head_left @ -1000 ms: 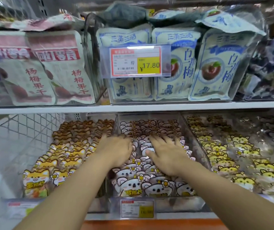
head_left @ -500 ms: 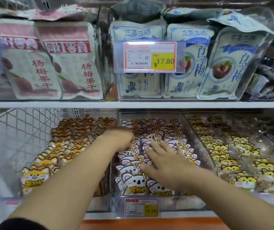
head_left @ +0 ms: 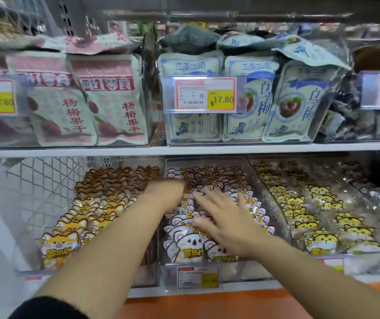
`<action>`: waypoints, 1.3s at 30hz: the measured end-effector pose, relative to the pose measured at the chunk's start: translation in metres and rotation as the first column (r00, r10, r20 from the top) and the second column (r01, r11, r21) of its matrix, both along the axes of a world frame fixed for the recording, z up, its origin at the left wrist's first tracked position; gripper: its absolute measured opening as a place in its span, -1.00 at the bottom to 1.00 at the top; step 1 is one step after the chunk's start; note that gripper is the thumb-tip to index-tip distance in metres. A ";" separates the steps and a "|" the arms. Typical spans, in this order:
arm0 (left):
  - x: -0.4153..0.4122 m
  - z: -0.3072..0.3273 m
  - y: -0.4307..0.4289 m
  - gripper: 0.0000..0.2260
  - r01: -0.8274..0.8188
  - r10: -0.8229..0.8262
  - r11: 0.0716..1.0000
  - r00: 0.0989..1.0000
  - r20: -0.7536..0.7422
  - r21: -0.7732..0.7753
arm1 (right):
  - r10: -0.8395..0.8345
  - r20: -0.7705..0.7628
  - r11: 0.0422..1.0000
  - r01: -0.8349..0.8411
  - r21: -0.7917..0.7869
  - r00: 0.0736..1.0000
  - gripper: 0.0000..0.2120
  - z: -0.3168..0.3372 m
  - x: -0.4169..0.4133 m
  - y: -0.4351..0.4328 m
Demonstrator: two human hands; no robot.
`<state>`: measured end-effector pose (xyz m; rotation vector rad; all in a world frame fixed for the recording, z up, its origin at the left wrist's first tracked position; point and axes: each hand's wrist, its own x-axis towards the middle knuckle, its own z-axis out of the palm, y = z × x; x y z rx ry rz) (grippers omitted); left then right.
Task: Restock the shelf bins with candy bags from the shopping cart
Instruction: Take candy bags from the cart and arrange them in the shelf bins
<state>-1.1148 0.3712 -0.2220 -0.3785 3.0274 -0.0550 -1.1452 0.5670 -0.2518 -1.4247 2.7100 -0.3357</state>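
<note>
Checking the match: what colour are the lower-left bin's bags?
Orange-yellow bags with a cartoon face; head view.

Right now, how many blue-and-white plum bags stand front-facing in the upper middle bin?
3: left bag partly behind the 17.80 price tag, middle bag, right bag by the right wall. Others lie flat on top; more may hide behind.

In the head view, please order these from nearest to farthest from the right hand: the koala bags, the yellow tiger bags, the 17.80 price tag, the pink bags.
1. koala bags, middle bin, under the right hand
2. yellow tiger bags, next bin rightward
3. 17.80 price tag, upper shelf, above
4. pink bags, upper shelf, left
</note>
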 end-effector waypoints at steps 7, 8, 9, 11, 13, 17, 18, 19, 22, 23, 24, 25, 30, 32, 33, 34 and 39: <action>0.085 -0.010 0.058 -0.70 0.203 -0.193 0.973 0.977 -0.096 0.113 | -0.046 -0.061 0.982 0.057 0.179 0.997 -0.20 -0.002 0.014 0.062; 0.085 -0.014 0.057 -0.67 0.206 -0.201 0.975 0.978 -0.064 0.084 | -0.036 -0.078 0.977 0.052 0.205 0.996 -0.18 -0.010 0.012 0.062; 0.084 -0.015 0.055 -0.64 0.205 -0.202 0.976 0.978 -0.051 0.070 | -0.037 -0.097 0.977 0.057 0.207 0.995 -0.16 -0.016 0.009 0.060; 0.082 -0.014 0.053 -0.62 0.202 -0.200 0.977 0.979 -0.042 0.068 | -0.054 -0.129 0.977 0.079 0.199 0.990 -0.14 -0.021 0.000 0.052; 0.081 -0.015 0.053 -0.65 0.189 -0.187 0.980 0.982 -0.030 0.064 | -0.051 -0.154 0.976 0.081 0.200 0.987 -0.15 -0.023 -0.006 0.047; 0.089 -0.016 0.048 -0.69 0.154 -0.155 0.988 0.988 -0.011 -0.026 | -0.020 -0.143 0.973 0.052 0.224 0.990 -0.16 -0.024 -0.015 0.053; 0.092 -0.016 0.046 -0.68 0.144 -0.144 0.989 0.990 0.001 -0.033 | -0.025 -0.149 0.972 0.059 0.229 0.989 -0.14 -0.023 -0.016 0.055; 0.094 -0.015 0.045 -0.66 0.137 -0.137 0.990 0.991 0.011 -0.044 | -0.035 -0.153 0.969 0.071 0.236 0.988 -0.13 -0.023 -0.016 0.055; 0.093 -0.016 0.048 -0.57 0.145 -0.141 0.984 0.989 0.046 -0.101 | -0.080 -0.168 0.966 0.119 0.230 0.982 -0.09 -0.023 -0.010 0.046; 0.091 -0.016 0.051 -0.56 0.142 -0.137 0.986 0.989 0.056 -0.092 | -0.098 -0.170 0.968 0.134 0.212 0.980 -0.06 -0.024 -0.008 0.044; 0.089 -0.016 0.052 -0.56 0.131 -0.127 0.989 0.990 0.059 -0.073 | -0.112 -0.173 0.972 0.144 0.184 0.978 -0.03 -0.023 -0.005 0.042; 0.087 -0.015 0.053 -0.55 0.114 -0.111 0.992 0.992 0.062 -0.050 | -0.116 -0.178 0.978 0.143 0.149 0.977 -0.03 -0.022 -0.004 0.041; 0.087 -0.020 0.054 -0.60 0.090 -0.084 0.992 0.993 0.078 -0.086 | 0.045 -0.346 0.998 -0.058 -0.026 0.937 -0.33 -0.029 0.007 0.033; 0.087 -0.024 0.056 -0.63 0.092 -0.084 0.989 0.994 0.077 -0.114 | 0.076 -0.338 0.995 -0.095 -0.039 0.938 -0.36 -0.036 0.009 0.030; 0.089 -0.025 0.056 -0.62 0.086 -0.076 0.989 0.994 0.085 -0.120 | 0.071 -0.348 0.997 -0.081 -0.012 0.935 -0.36 -0.040 0.009 0.028; 0.089 -0.025 0.054 -0.61 0.077 -0.065 0.989 0.993 0.094 -0.123 | 0.064 -0.347 0.998 -0.058 0.028 0.936 -0.36 -0.042 0.008 0.025; 0.088 -0.023 0.053 -0.66 0.039 -0.023 0.991 0.992 0.120 -0.132 | -0.023 -0.310 0.997 0.044 0.061 0.950 -0.36 -0.043 0.004 0.014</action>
